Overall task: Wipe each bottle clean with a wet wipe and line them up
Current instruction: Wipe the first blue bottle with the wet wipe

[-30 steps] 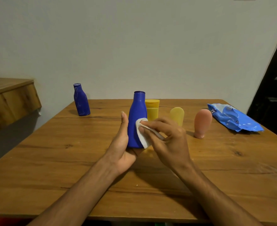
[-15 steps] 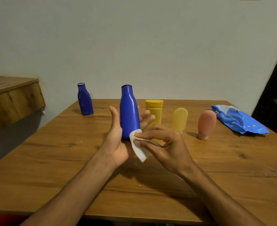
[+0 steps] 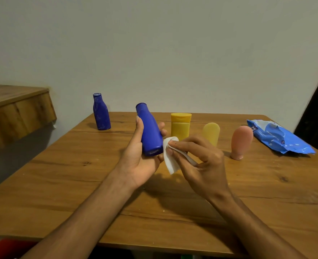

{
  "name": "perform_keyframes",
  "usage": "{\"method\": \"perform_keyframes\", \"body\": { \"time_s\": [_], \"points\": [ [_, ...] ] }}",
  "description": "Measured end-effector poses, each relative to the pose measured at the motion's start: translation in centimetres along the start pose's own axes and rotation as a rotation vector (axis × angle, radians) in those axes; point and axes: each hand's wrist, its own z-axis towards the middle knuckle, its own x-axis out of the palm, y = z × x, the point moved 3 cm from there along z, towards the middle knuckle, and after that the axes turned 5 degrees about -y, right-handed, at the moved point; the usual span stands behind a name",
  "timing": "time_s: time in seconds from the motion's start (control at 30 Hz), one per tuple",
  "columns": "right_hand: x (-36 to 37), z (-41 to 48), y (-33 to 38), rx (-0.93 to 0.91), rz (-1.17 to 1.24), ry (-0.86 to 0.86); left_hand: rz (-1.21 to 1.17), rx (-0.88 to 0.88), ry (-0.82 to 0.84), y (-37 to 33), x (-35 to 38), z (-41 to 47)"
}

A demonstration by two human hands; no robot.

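My left hand (image 3: pixel 139 161) holds a blue bottle (image 3: pixel 149 129) lifted above the wooden table (image 3: pixel 79 184), tilted with its base toward me and its cap leaning left. My right hand (image 3: pixel 199 161) pinches a white wet wipe (image 3: pixel 170 159) just right of the bottle's base. Behind stand a yellow bottle (image 3: pixel 180 126), a pale yellow tube (image 3: pixel 212 133) and a pink tube (image 3: pixel 241 142) in a row. Another blue bottle (image 3: pixel 101 112) stands apart at the far left.
A blue wet wipe pack (image 3: pixel 277 139) lies at the table's far right. A wooden shelf (image 3: pixel 14 109) juts out at the left beside the table. The wall runs right behind the table's far edge. Something red (image 3: pixel 6 248) shows below the front edge.
The left hand has lifted and tilted the blue bottle, base now toward me. The wipe in my right hand slid from the bottle's side down to beside its base.
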Motion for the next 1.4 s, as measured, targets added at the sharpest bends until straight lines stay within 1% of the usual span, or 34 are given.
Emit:
{"method": "perform_keyframes", "body": {
  "time_s": [0.17, 0.37, 0.53, 0.63, 0.77, 0.9, 1.03, 1.17, 1.3, 1.4],
  "points": [
    [0.0, -0.1, 0.4, -0.100, -0.028, -0.013, -0.054, -0.034, -0.003, 0.1, 0.2, -0.2],
    [-0.1, -0.1, 0.6, -0.128, -0.068, -0.024, -0.028, -0.054, -0.002, 0.2, 0.2, -0.1],
    [0.0, -0.2, 0.7, -0.150, -0.120, -0.009, -0.055, -0.057, 0.002, 0.3, 0.3, -0.1],
    [-0.3, -0.2, 0.9, -0.151, -0.153, -0.051, -0.071, -0.028, -0.030, 0.5, 0.2, 0.0],
    [-0.5, -0.2, 0.9, -0.141, -0.129, -0.108, -0.033, 0.017, -0.110, 0.6, 0.2, -0.1],
    [-0.2, -0.1, 1.2, -0.174, -0.189, -0.104, -0.044, -0.023, -0.120, 0.9, 0.3, -0.3],
    [0.1, -0.2, 1.3, -0.205, -0.213, -0.110, -0.004, -0.060, -0.138, 1.5, 0.5, -0.6],
    [0.6, -0.3, 1.5, -0.274, -0.242, -0.084, -0.079, -0.095, -0.139, 1.7, 0.6, -0.7],
    [0.0, 0.1, 1.3, -0.219, -0.253, -0.133, -0.072, -0.089, -0.164, 1.9, 0.4, -0.5],
    [0.4, -0.1, 1.7, -0.280, -0.253, -0.090, -0.072, -0.106, -0.148, 2.3, 0.6, -0.6]
  ]
}}
